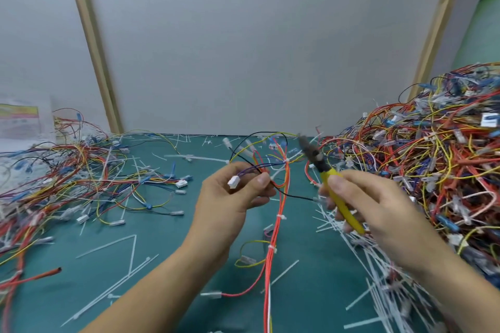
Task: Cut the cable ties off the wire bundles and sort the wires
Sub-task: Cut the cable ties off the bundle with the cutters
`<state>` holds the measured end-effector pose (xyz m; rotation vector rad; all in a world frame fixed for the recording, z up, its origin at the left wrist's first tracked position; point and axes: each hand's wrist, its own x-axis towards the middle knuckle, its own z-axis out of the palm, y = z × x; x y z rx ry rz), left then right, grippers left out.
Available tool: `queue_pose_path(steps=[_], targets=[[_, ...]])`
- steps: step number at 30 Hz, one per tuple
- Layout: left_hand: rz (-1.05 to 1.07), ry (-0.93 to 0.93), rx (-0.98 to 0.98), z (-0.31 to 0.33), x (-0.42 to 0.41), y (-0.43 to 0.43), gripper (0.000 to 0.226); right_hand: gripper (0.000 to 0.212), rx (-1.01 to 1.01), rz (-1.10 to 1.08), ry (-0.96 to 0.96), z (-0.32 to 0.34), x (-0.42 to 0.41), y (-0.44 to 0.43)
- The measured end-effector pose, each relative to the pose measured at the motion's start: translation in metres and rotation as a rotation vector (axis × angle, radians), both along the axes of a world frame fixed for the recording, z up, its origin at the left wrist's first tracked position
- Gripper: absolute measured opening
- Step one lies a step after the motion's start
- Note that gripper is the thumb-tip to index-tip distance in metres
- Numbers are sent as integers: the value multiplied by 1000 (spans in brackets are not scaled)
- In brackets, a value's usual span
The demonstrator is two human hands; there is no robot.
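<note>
On the left of the table [167,257], loose wires [67,178] lie spread. Above the middle, the left hand [232,200] pinches a wire bundle [276,230], its cable ties [281,217] still on; the right hand [376,213] grips yellow cutters [323,167] beside the big wire heap [438,159].

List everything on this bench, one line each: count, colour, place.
wire bundle: one, mostly orange-red, hanging at centre
uncut ties: at least three, white, along the bundle
cutters: one, yellow handles, dark head, centre-right
wire heap: one, mixed colours, right
loose wires: many, mixed colours, left
cut ties: many, white, scattered on mat
mat: one, teal, underneath
printed sheet: one, blurred, far left
left hand: pinches the bundle
right hand: grips the cutters
</note>
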<state>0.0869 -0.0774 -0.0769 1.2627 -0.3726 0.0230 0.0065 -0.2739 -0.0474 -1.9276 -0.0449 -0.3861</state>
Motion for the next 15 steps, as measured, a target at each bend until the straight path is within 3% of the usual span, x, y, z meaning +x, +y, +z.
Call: queue_pose_path(steps=[4, 15], targets=[[-18, -81, -14, 3, 1, 2, 5, 47, -197, 88, 136, 3, -3, 3], [-21, -214, 20, 4, 4, 3, 9, 49, -132, 115, 218, 4, -2, -1]])
